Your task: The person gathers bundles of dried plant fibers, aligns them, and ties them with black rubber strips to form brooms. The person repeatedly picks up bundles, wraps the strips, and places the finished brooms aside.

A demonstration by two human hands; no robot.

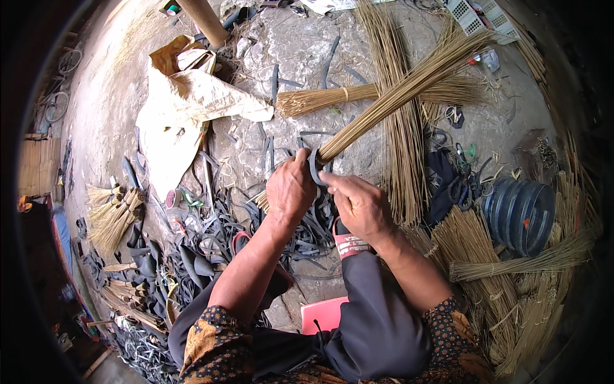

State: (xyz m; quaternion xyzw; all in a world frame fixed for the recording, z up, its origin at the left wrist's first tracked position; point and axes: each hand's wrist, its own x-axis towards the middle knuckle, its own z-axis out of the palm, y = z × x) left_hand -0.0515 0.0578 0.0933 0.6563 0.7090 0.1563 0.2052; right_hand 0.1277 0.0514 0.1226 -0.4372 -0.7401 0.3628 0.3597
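A long bundle of thin tan sticks (400, 96) slants from my lap area up to the right, its lower end poking out past my left hand. My left hand (289, 189) is closed around that bundle near its lower end. A dark grey rubber strip (313, 168) loops round the sticks just beside my left fingers. My right hand (361, 205) is closed, with thumb and forefinger at the strip's edge; the rest of its grip is partly hidden. Beneath the bundle, a tied stick bundle (320, 100) lies crosswise over a larger loose pile of sticks (404, 160).
Cut rubber strips (307, 230) heap around my feet. A whitish sack (176, 109) lies at the far left, near a wooden post (203, 22). Short stick brushes (115, 214) sit at left. To the right are a blue plastic water jug (519, 216) and more sticks (476, 256).
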